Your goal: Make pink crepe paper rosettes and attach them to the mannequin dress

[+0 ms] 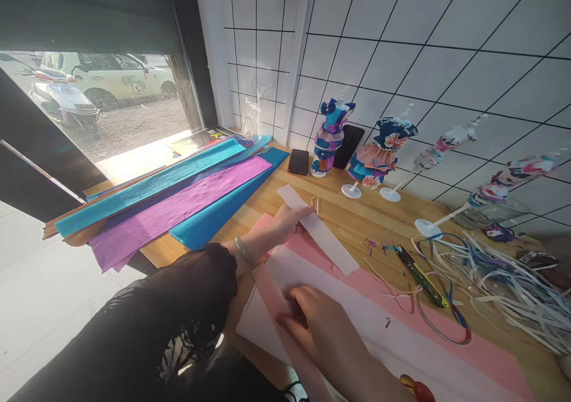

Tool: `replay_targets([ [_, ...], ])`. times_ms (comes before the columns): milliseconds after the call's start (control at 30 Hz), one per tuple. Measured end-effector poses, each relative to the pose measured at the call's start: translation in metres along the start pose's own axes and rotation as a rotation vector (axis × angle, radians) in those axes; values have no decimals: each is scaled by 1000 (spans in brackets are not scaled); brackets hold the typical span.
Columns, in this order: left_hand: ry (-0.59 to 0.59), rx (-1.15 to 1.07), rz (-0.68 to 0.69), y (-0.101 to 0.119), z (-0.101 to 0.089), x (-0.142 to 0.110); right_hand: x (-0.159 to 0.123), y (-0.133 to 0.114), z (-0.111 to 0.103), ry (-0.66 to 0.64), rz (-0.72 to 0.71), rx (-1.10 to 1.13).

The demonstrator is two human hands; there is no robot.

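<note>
My left hand (288,222) pinches a pale paper strip (328,241) between thumb and fingers. The strip slants across the table, its lower end over pink paper. Closer to me, my right hand (316,319) has its fingers curled at the folded edge of a pink paper sheet (486,354), and its fingertips are partly hidden. A long white paper (383,307) lies on top of the pink sheet. A small dark scrap (388,323) rests on the white paper. Beyond my left hand, a thin pale loop (316,203) lies near the strip.
Turquoise (151,185), purple (182,212) and blue paper (232,200) lie at the left. A utility knife (422,276) lies beside tangled paper strips (504,289). Dressed miniature forms (330,137) stand along the wall, near a phone (298,162).
</note>
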State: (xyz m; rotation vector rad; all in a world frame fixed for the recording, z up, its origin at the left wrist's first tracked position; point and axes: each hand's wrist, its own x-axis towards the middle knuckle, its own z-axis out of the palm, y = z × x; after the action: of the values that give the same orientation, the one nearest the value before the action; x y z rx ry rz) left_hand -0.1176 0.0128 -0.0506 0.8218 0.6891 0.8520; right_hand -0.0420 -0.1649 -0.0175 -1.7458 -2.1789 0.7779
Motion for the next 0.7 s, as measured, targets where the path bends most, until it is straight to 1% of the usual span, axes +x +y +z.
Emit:
replay_targets([
  [200,-36,0,0,-1,-1,-1,-2,-3,7,-90,-9,-49],
  [267,-33,12,-1,-2,0,-1,-2,-3,6,-86,-14,-31],
  [333,-33,16,-3,-1,0,-1,-1,-3,1,-68,-19,43],
  [433,-54,23,-3,-1,3,-2,1,-1,-15,-39,-1,266],
  [500,-76,33,-2,0,5,-6,0,1,-31,-20,49,408],
  [600,-134,41,9,1,12,-17,-4,4,-56,91,140,575],
  [667,-179,94,-8,1,16,-26,-6,6,-69,146,149,679],
  [700,-192,107,-18,1,18,-30,-6,7,-73,183,164,698],
])
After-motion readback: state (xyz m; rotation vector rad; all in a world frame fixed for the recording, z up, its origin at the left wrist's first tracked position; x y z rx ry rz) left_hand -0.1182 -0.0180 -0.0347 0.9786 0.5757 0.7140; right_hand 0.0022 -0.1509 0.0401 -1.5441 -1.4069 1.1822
